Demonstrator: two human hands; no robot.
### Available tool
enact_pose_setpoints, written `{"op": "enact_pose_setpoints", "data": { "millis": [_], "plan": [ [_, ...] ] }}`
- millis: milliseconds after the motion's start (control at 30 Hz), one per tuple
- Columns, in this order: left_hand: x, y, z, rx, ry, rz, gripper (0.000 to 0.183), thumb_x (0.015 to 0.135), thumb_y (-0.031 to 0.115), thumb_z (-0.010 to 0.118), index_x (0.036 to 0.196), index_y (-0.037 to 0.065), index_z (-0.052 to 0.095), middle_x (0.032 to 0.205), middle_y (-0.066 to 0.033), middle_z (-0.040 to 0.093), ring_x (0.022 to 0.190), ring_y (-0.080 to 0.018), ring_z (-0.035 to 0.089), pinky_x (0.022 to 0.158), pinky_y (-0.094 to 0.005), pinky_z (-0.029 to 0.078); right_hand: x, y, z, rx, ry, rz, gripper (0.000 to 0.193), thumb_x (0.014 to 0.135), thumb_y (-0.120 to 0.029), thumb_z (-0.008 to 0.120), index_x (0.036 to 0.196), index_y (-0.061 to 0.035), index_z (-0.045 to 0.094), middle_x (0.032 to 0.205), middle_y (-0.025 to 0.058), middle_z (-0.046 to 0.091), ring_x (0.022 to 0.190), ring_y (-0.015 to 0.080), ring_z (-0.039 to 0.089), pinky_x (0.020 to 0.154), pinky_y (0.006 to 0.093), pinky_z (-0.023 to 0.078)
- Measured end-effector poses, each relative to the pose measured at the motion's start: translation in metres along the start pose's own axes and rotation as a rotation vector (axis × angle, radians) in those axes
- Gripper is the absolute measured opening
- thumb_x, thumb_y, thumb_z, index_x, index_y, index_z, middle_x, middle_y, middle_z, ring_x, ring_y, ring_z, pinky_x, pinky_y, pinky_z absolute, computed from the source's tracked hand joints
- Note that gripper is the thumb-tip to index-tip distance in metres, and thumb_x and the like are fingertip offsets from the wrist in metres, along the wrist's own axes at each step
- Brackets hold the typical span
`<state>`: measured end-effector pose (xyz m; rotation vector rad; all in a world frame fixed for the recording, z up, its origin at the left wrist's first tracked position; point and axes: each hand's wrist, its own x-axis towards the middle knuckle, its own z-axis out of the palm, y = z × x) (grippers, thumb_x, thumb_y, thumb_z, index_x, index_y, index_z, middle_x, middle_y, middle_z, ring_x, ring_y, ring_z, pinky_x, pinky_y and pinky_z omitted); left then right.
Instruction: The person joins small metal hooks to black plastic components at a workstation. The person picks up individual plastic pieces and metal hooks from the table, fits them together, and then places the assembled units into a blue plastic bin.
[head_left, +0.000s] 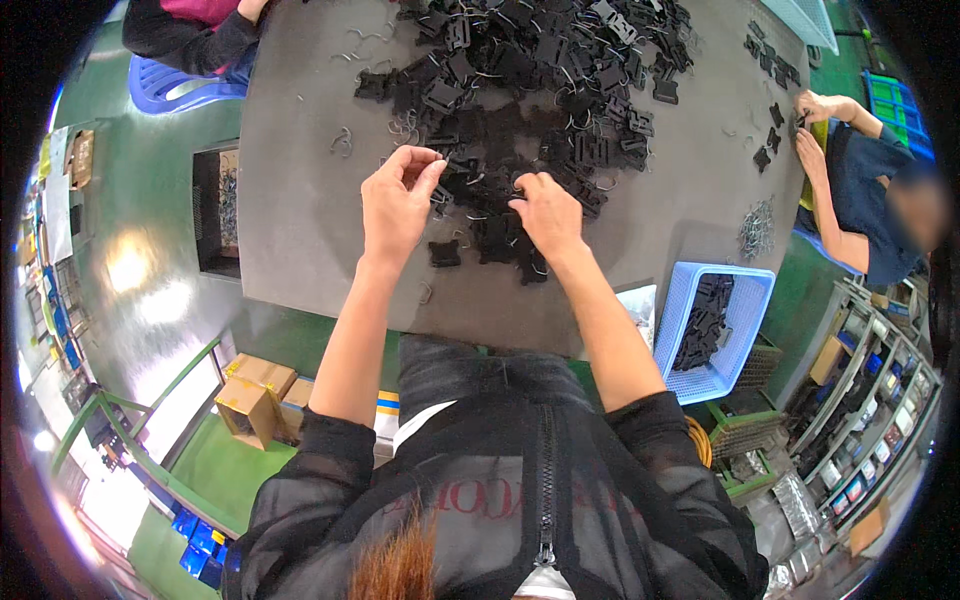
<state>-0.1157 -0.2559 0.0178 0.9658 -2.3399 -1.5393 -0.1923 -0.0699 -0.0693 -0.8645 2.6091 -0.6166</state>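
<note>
A heap of black plastic clip-like parts (540, 60) covers the far middle of the grey table (300, 230). At its near left edge, my left hand (396, 200) is closed, thumb and forefinger pinched; whatever lies between the tips is too small to name. My right hand (550, 215) is bent over the near side of the heap with curled fingers closed, their grip partly hidden against the dark parts. Thin bent metal wire hooks (342, 142) are scattered left of the heap. A single black part (444, 254) lies close below my left hand.
A blue plastic basket (672, 340) of black parts stands at the table's near right edge. A co-worker (850, 190) handles small parts at the right, beside a pile of wire pieces (757, 230). Another person (185, 35) sits far left on a blue chair (165, 85).
</note>
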Motion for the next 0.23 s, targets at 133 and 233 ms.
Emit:
{"op": "enact_pose_setpoints", "data": {
  "millis": [133, 233],
  "plan": [
    [-0.006, 0.029, -0.012, 0.063, 0.009, -0.104, 0.028, 0.081, 0.012, 0.067, 0.104, 0.003, 0.056, 0.074, -0.0030, 0.065, 0.064, -0.0064, 0.056, 0.060, -0.0216, 0.044, 0.004, 0.000, 0.009, -0.062, -0.035, -0.032, 0.016, 0.079, -0.025, 0.064, 0.084, -0.0112, 0.057, 0.086, 0.0065, 0.059, 0.081, 0.0247, 0.062, 0.066, 0.0375, 0.051],
    [0.000, -0.008, -0.018, 0.127, -0.118, -0.279, 0.038, 0.079, 0.017, 0.069, 0.110, 0.003, 0.052, 0.075, -0.0070, 0.066, 0.066, -0.0160, 0.061, 0.065, -0.0285, 0.048, 0.005, -0.005, -0.017, 0.395, -0.174, 0.216, 0.022, 0.077, -0.021, 0.066, 0.094, -0.0086, 0.061, 0.102, 0.0089, 0.065, 0.089, 0.0246, 0.063, 0.072, 0.0379, 0.051]
  ]
}}
